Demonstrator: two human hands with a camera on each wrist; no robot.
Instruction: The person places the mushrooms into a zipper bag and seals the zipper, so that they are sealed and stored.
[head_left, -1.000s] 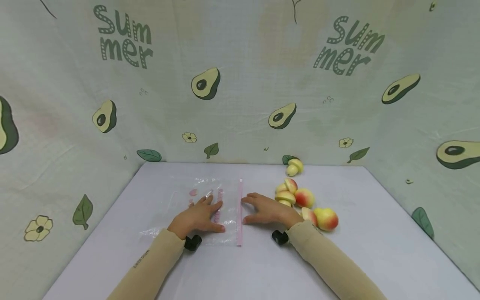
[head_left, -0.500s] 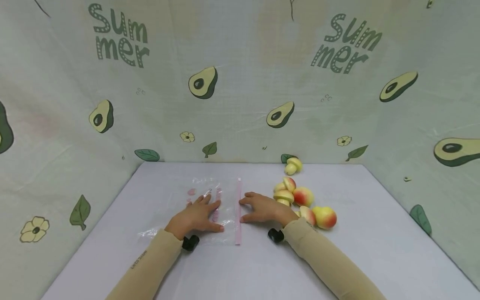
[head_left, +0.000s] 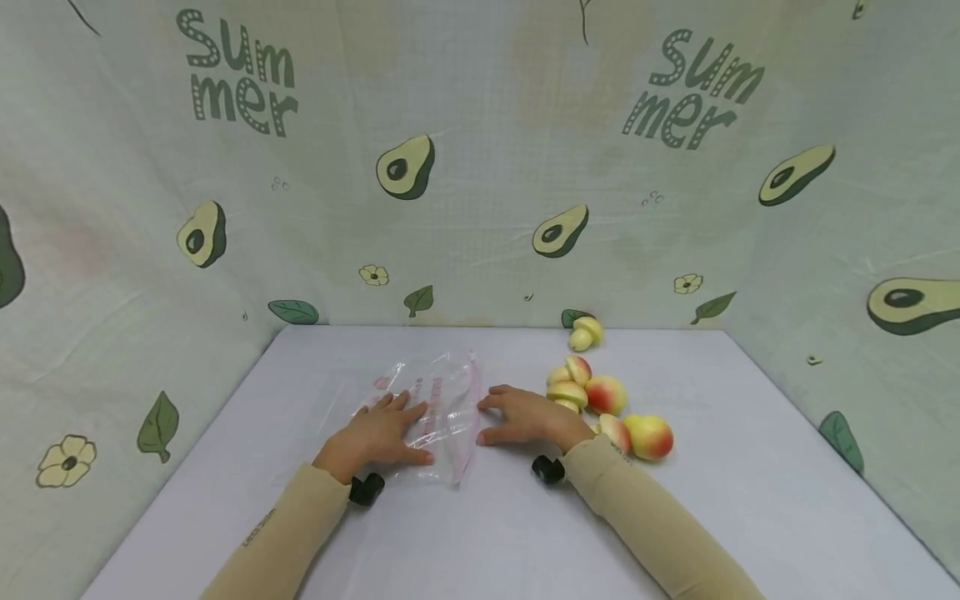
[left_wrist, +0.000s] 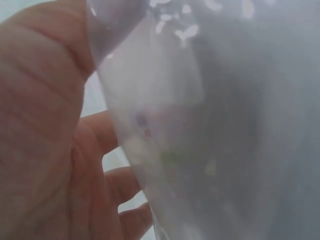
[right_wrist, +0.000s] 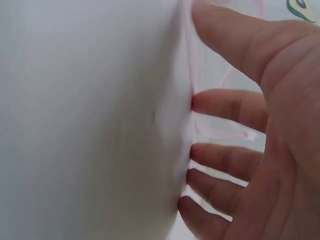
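A clear zip bag (head_left: pixel 442 383) with pink print lies on the white table, its pink zip strip (head_left: pixel 471 450) towards the right. My left hand (head_left: pixel 375 433) rests on the bag with spread fingers, palm down. In the left wrist view, creased clear film (left_wrist: pixel 180 65) bulges beside the thumb and fingers. My right hand (head_left: pixel 528 417) stands at the strip, thumb and fingers apart, fingertips (right_wrist: pixel 200 102) right at the bag's edge. The pink strip bows into a loop among these fingers in the right wrist view.
Right of the right hand are red-and-yellow peach-like fruits (head_left: pixel 649 437) and several yellow mushroom-shaped pieces (head_left: pixel 567 395). Another mushroom-shaped piece (head_left: pixel 587 333) lies at the table's back edge. A printed cloth (head_left: pixel 480 183) hangs around the white table (head_left: pixel 465 542).
My left hand has slid a little to the left, drawing the bag's film with it. The straight pink strip has bent and its near end shifted left. The right hand has barely moved.
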